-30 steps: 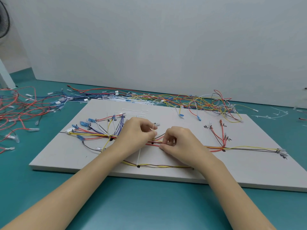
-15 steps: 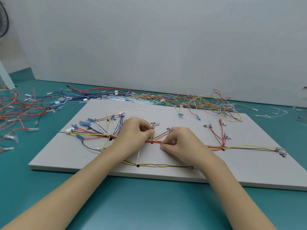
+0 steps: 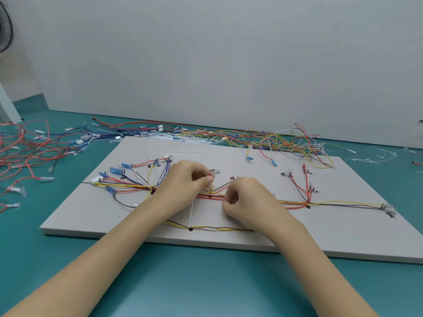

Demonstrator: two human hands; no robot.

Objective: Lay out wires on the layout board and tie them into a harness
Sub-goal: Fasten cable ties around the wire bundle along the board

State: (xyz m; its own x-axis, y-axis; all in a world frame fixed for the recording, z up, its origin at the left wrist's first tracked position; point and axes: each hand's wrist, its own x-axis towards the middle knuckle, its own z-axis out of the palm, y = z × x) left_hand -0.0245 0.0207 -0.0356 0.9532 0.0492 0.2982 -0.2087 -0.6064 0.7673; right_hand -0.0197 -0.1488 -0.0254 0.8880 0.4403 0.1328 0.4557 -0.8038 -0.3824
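Right between our grips, the wire bundle crosses the layout board; left hand pinches a cable tie, right hand pinches the wires.

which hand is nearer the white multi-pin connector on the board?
Left. The left hand sits just right of the white connector; the right hand is farther right, past the board's middle.

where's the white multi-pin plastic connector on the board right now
In the head view, the white multi-pin plastic connector lies at the left end of the grey layout board, beside the blue terminals, left of the left hand.
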